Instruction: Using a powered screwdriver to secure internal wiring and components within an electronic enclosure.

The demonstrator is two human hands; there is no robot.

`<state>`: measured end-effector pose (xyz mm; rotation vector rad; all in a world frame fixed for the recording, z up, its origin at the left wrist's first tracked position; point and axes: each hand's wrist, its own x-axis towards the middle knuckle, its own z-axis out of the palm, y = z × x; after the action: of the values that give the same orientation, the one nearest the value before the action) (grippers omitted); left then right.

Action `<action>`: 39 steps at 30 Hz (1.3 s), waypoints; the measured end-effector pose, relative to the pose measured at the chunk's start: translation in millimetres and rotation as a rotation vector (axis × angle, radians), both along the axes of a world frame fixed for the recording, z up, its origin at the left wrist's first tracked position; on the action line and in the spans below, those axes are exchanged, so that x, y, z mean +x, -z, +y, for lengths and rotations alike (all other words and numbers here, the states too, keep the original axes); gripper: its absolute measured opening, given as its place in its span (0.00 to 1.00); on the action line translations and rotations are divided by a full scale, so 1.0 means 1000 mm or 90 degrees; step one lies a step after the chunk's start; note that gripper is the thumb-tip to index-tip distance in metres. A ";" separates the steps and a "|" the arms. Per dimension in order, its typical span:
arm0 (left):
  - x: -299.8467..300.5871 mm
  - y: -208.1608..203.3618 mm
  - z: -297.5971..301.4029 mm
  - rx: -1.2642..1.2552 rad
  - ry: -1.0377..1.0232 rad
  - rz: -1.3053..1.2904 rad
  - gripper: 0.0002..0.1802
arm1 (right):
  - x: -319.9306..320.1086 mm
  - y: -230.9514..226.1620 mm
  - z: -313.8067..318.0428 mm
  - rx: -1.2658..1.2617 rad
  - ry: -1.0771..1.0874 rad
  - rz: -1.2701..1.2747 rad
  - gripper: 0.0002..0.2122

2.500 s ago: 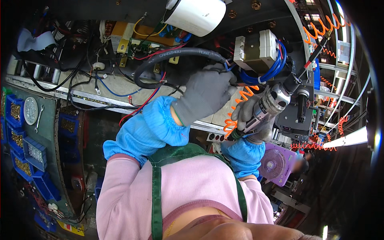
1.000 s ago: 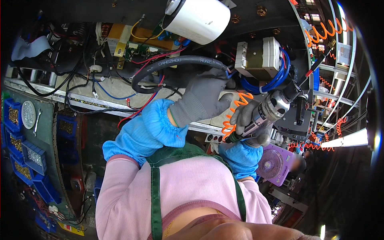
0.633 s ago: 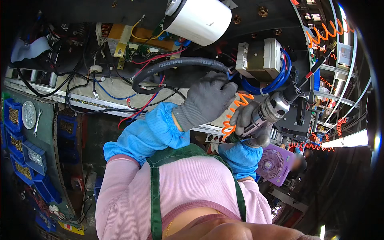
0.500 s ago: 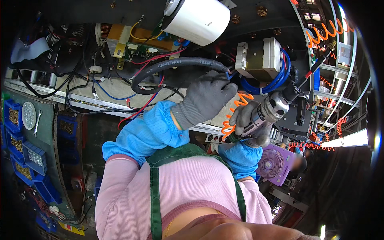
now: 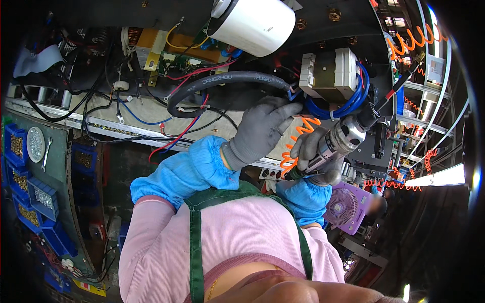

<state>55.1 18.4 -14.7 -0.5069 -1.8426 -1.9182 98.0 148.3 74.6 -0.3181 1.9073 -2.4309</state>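
Observation:
My right hand [image 5: 308, 146], in a grey glove, grips a silver-and-black air wrench [image 5: 348, 136] whose head points up and to the right. My left hand [image 5: 260, 131], gloved in grey too, is just below the end of a thick black cable [image 5: 217, 81]. Its fingers are bent and pressed together, the foremost reaching toward the blue wires [image 5: 316, 108]; anything between the fingertips is hidden. Those wires loop around the lower right of a transformer [image 5: 331, 73] with white end blocks. A large white cylinder [image 5: 260, 25] stands above the cable.
An orange coiled air hose [image 5: 303, 131] hangs behind the wrench. Thin red, blue and black wires with lugs cross the bench edge [image 5: 136, 113]. Blue bins [image 5: 43, 197] of small fasteners, a round dish [image 5: 36, 145] and a spanner [image 5: 47, 154] are at left. A purple fan [image 5: 346, 207] stands at right.
My left hand has dropped slightly away from the cable end, so that the end and blue wires show more. The wrench and my right hand have stayed nearly in place.

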 end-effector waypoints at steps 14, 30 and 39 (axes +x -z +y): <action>0.014 0.007 0.003 0.180 0.125 -0.163 0.21 | -0.012 0.008 0.007 0.054 -0.100 0.147 0.17; 0.009 0.029 -0.041 0.874 0.405 -0.564 0.31 | -0.029 0.009 0.024 -0.061 -0.260 0.090 0.23; 0.057 0.097 -0.077 0.499 0.361 -0.582 0.19 | -0.033 0.007 0.025 0.025 -0.306 0.125 0.22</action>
<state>111.7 -58.5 -111.9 0.1961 -1.1617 -3.4029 65.0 173.5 68.1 -0.9222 1.6867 -2.1029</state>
